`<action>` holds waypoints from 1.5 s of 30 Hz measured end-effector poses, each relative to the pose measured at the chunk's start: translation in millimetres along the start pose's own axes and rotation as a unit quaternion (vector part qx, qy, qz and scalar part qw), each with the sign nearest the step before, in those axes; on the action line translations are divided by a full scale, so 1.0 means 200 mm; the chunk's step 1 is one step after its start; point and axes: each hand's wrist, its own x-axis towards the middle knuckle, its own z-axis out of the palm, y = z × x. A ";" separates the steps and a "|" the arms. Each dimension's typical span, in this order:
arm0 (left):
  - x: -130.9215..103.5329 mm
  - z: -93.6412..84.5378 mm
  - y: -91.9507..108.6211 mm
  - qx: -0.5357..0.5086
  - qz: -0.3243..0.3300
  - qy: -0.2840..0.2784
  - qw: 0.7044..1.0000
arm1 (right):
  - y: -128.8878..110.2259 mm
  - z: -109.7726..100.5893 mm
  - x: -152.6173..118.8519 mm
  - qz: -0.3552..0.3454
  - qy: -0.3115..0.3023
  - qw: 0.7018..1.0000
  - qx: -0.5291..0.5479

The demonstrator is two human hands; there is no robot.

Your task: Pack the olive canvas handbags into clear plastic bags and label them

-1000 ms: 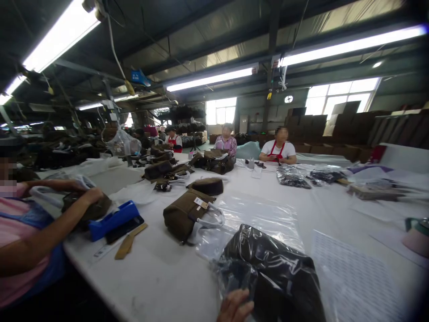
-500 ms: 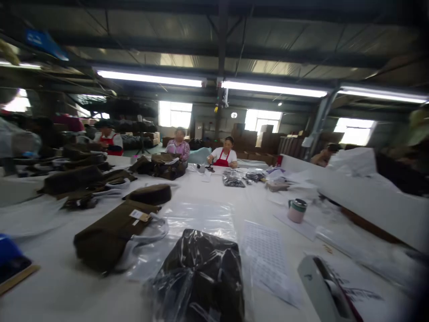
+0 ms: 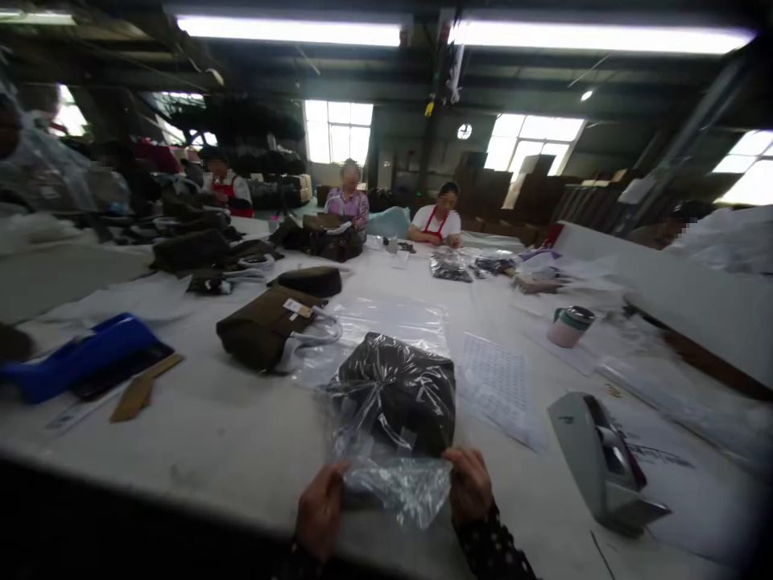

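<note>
A dark bag lies inside a clear plastic bag on the white table, near its front edge. My left hand pinches the left corner of the plastic bag's near end. At the right corner of that end, my right hand grips the plastic between thumb and fingers. The loose plastic is spread between both hands. Just behind and to the left sits an olive handbag with a paper tag and wrapped handles. Flat clear plastic lies behind the wrapped bag.
A tape dispenser, a pink cup with a green rim and printed sheets are on the right. On the left is a blue holder beside brown cardboard. Several people sit across the table, among more dark bags.
The view has tilted down and shifted left, showing the table's front edge. Both my hands have come into view, holding the open end of the plastic bag.
</note>
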 end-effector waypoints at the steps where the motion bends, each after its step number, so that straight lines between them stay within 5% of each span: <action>1: -0.01 -0.04 -0.01 0.003 -0.013 -0.003 1.000 | -0.01 0.01 0.00 0.018 -0.005 1.000 -0.006; 5: 0.01 -0.10 -0.04 0.008 -0.078 -0.015 0.997 | -0.08 0.02 0.02 0.053 -0.062 0.996 -0.019; 10: 0.01 -0.18 -0.06 -0.008 -0.186 -0.124 0.975 | -0.17 0.04 -0.02 0.191 -0.198 0.948 -0.163; 15: 0.15 -0.28 0.09 0.016 -0.086 -0.076 0.993 | -0.14 0.06 -0.04 0.166 -0.195 0.951 -0.174; 18: 0.31 -0.21 0.22 -0.020 -0.025 -0.122 0.992 | -0.13 0.06 -0.04 0.124 -0.183 0.959 -0.177; 23: 0.46 0.07 0.29 -0.079 -0.030 -0.234 0.969 | -0.13 0.04 -0.03 0.057 -0.154 0.969 -0.184; 26: 0.44 0.14 0.26 -0.068 -0.028 -0.183 0.980 | -0.12 0.02 -0.05 0.094 -0.114 0.982 -0.118; 29: 0.39 0.12 0.25 -0.041 -0.015 -0.112 0.993 | -0.12 -0.01 -0.08 0.145 -0.069 0.986 -0.043; 32: 0.37 0.11 0.24 -0.014 0.007 -0.058 0.998 | -0.13 -0.01 -0.09 0.124 -0.043 0.991 0.003; 35: 0.40 0.13 0.20 0.016 0.017 -0.027 0.999 | -0.14 0.03 -0.06 0.133 -0.019 0.991 -0.014; 39: 0.48 0.17 0.10 0.062 0.002 -0.020 0.998 | -0.16 0.11 0.01 0.221 -0.070 0.966 -0.111; 45: 0.52 0.17 0.05 0.108 0.004 -0.007 0.994 | -0.15 0.15 -0.01 0.120 -0.030 0.991 -0.040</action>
